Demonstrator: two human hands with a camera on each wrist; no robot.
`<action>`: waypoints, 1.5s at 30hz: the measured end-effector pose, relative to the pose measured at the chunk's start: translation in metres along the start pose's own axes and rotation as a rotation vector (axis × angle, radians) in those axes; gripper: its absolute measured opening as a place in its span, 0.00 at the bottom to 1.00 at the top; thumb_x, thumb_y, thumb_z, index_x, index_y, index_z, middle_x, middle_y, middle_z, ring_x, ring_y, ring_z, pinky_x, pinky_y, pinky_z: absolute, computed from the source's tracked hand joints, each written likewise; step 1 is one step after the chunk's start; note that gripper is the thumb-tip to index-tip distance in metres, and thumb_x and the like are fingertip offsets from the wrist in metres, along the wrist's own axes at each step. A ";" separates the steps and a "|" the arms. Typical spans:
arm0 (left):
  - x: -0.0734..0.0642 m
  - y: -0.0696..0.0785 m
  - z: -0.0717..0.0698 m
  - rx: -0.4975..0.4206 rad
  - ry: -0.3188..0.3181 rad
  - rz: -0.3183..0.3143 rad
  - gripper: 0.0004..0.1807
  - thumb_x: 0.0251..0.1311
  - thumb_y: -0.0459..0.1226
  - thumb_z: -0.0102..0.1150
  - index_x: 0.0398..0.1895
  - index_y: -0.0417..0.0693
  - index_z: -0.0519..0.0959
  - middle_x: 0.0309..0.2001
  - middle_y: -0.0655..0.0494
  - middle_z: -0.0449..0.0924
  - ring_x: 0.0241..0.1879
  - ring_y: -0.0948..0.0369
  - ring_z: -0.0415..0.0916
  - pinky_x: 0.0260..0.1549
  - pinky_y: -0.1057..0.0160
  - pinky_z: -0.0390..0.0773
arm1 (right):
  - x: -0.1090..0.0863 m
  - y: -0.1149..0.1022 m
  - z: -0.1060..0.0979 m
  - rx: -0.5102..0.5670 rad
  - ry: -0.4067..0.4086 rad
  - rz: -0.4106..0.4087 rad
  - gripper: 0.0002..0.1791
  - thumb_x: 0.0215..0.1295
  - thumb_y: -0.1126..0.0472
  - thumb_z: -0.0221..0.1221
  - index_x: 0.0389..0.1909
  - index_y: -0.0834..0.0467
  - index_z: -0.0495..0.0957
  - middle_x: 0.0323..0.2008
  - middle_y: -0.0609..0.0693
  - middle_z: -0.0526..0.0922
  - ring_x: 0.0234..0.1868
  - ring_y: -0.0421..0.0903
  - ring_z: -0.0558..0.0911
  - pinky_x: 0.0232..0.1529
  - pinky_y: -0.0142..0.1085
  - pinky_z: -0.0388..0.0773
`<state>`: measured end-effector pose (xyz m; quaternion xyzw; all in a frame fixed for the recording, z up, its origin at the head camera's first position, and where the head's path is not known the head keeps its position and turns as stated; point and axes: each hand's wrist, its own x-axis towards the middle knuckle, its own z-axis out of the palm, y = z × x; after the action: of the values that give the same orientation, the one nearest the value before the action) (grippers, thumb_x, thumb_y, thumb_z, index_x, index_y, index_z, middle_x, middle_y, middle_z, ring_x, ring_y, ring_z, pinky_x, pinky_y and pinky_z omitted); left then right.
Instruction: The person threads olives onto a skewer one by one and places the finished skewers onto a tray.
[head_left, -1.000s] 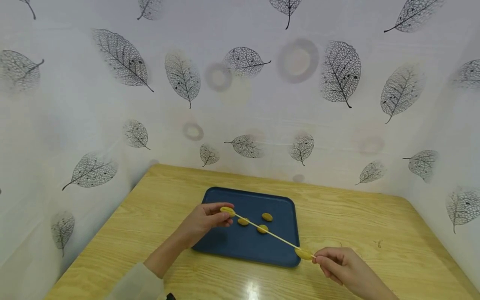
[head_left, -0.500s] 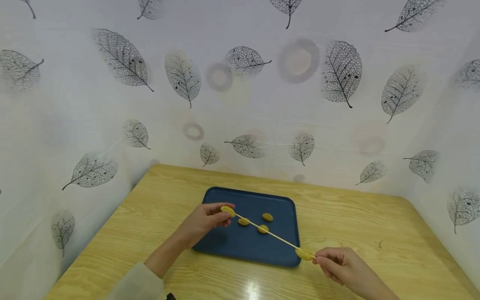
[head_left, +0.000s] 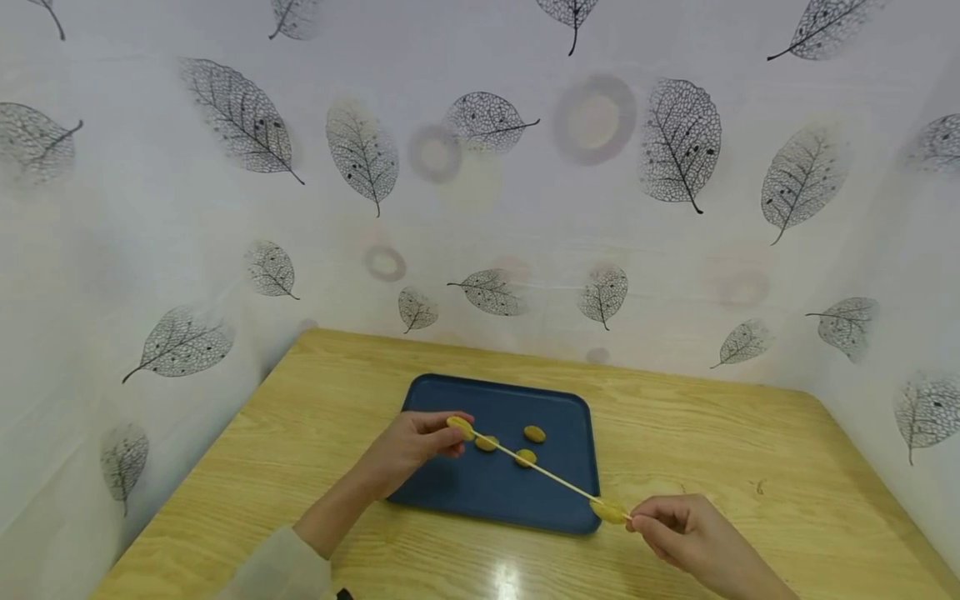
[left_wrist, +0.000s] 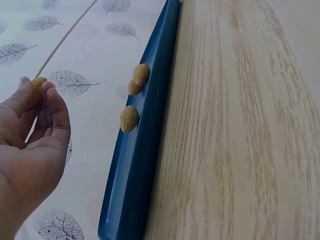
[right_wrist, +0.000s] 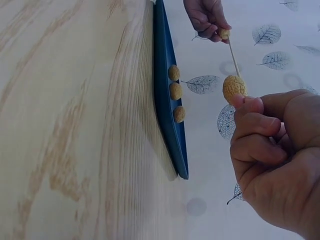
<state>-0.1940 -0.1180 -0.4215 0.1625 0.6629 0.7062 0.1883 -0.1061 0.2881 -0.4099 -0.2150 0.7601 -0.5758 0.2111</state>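
Over the blue tray point(head_left: 450, 508), my left hand point(head_left: 408, 450) pinches a yellow, wrinkled oval fruit point(head_left: 461, 427) between thumb and fingers. A thin bamboo skewer point(head_left: 558, 478) runs from that fruit down to my right hand point(head_left: 693, 533). The skewer's far end meets the fruit; how deep it goes in is hidden. My right hand pinches the skewer's near end, in front of the tray's right corner. Threaded on it just beyond the fingertips is a second wrinkled fruit point(right_wrist: 234, 89). Three more such fruits point(head_left: 534, 434) lie apart on the tray.
The tray rests on a light wood-grain table point(head_left: 697, 442). Behind and at both sides hangs a white sheet point(head_left: 517, 217) printed with dark leaves. A small black object point(head_left: 344, 594) shows at the bottom edge beside the left sleeve point(head_left: 281, 567).
My left hand and its fruit have shifted slightly right and down, toward the right hand. The right hand and the fruits on the tray have hardly moved.
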 end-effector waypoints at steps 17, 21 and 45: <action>0.001 0.001 -0.002 0.128 -0.018 0.053 0.23 0.75 0.41 0.59 0.62 0.31 0.80 0.52 0.43 0.84 0.53 0.40 0.79 0.51 0.61 0.83 | 0.004 -0.007 0.009 -0.032 0.053 0.016 0.15 0.81 0.65 0.51 0.46 0.75 0.81 0.18 0.61 0.62 0.14 0.56 0.56 0.14 0.46 0.56; 0.000 0.002 0.000 0.130 -0.013 0.059 0.23 0.75 0.41 0.59 0.62 0.31 0.80 0.57 0.42 0.82 0.56 0.34 0.76 0.51 0.61 0.83 | 0.006 -0.006 0.011 -0.025 0.048 -0.010 0.15 0.81 0.66 0.51 0.45 0.75 0.80 0.18 0.61 0.62 0.15 0.57 0.56 0.14 0.46 0.56; -0.001 0.006 0.004 0.162 -0.028 0.062 0.23 0.76 0.41 0.59 0.64 0.31 0.78 0.49 0.36 0.84 0.53 0.46 0.80 0.52 0.60 0.81 | 0.012 -0.006 0.016 -0.081 0.092 -0.013 0.14 0.80 0.65 0.53 0.45 0.72 0.82 0.17 0.58 0.67 0.14 0.51 0.59 0.15 0.39 0.63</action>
<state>-0.1913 -0.1148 -0.4153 0.2077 0.7099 0.6533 0.1617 -0.1063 0.2674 -0.4086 -0.2017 0.7901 -0.5554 0.1632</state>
